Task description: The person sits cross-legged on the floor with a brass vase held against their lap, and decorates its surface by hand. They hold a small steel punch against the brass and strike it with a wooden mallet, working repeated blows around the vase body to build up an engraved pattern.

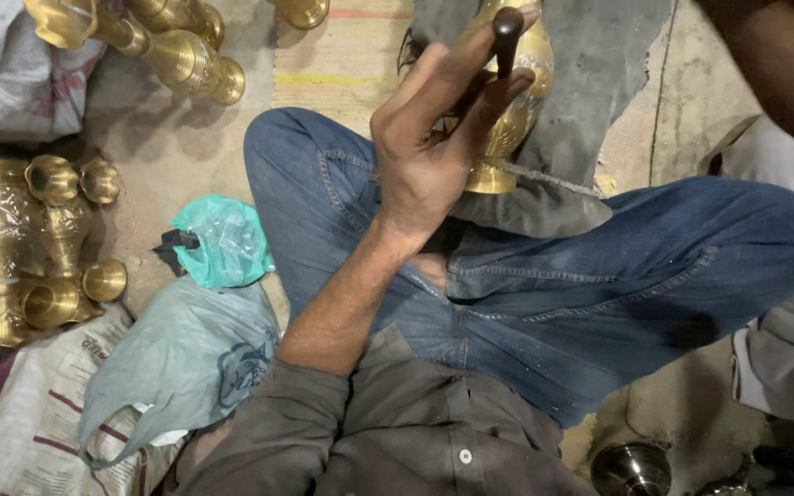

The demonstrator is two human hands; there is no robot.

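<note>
Left hand (pixel 434 152) closed around a dark tool handle (pixel 507 37), shaft roughly upright, held right against the brass vase (pixel 512 119) just beyond it. Vase rests on grey cloth (pixel 590 83) over the person's crossed jeans (pixel 618 276), long axis pointing away from the body. Right hand out of frame (only a dark forearm (pixel 783 73) at the top right corner), grip unknowable. More brass vessels (pixel 39 239) on the floor's left edge, plastic bags (pixel 222 239) between; nothing blocks.

Glossy brass vase (pixel 514 110); matt denim jeans (pixel 599 276).
</note>
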